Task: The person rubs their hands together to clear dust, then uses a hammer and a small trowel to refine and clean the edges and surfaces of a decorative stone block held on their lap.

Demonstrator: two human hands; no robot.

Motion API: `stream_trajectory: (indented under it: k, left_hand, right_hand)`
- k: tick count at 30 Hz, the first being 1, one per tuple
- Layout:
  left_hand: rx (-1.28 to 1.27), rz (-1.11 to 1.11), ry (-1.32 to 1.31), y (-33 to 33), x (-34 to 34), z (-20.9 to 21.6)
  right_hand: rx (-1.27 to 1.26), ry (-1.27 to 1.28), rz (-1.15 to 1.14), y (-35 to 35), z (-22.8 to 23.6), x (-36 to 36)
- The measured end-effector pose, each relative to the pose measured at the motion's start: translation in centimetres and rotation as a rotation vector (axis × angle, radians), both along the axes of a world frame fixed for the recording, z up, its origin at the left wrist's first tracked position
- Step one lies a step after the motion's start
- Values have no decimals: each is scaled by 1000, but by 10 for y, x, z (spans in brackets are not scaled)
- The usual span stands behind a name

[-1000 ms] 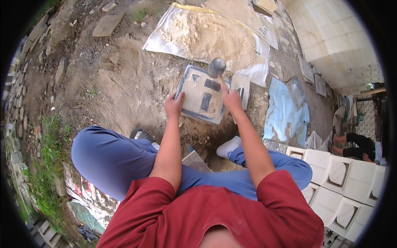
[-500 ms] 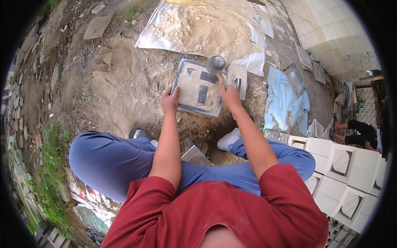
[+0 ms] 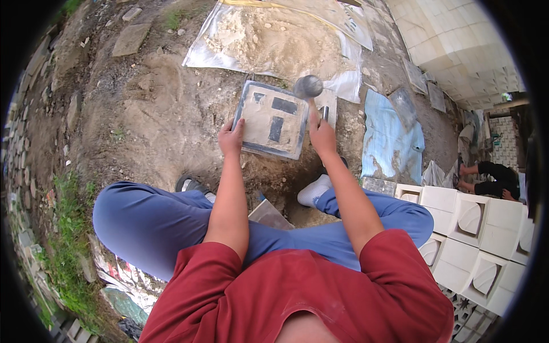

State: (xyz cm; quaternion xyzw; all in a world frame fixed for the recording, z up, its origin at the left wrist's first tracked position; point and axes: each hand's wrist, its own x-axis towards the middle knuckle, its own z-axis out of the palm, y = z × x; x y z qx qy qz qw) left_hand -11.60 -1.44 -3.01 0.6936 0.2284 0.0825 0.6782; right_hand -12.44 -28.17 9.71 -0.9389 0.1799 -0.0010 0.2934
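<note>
My left hand [image 3: 231,137] is closed on the left edge of a square, dark-framed mould [image 3: 271,150]. The frame is filled level with pale sandy mix [image 3: 258,122], and several dark shapes show in its surface. My right hand [image 3: 322,137] grips the wooden handle of a mallet [image 3: 309,86]. Its round, dark head is slightly blurred and sits just off the mould's upper right corner; whether they touch I cannot tell. Partly hidden behind my right hand and the mallet lies a flat trowel [image 3: 326,113] with a dark handle.
Beyond the mould, a heap of sand [image 3: 274,40] lies on a white sack sheet [image 3: 200,56]. To the right are a dusty blue sheet [image 3: 380,134] and stacked pale vent blocks [image 3: 466,220]. Another person [image 3: 497,177] sits at far right. A flat slab [image 3: 269,216] lies between my legs.
The mallet has swung right and slightly up, away from the mould's corner, and my right hand has moved with it. My left hand keeps its hold on the mould's edge.
</note>
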Motion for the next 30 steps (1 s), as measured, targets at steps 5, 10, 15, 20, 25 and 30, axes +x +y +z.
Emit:
stream_trajectory:
  k: [5,10,15,20,25,30]
  left_hand:
    - [4,-12,26,-3,-2,0]
    - [-11,10,32,-4,5,-3]
    - [66,21,35,0,0,-3]
    - [-1,12,22,-3,1,-3]
    - [27,-27,30,-2,4,-3]
    - [-15,0,9,-3,-1,-2]
  right_hand:
    - [-9,7,25,-21,-3,-5]
    - [-61,-4,-14,-19,-11,-12]
    - [13,37,-18,-16,-5,-16]
    - [8,107,18,-25,-7,-8]
    - [-89,20,-46,-13,-10,-9]
    - [-3,40,8,-7,-3,-23]
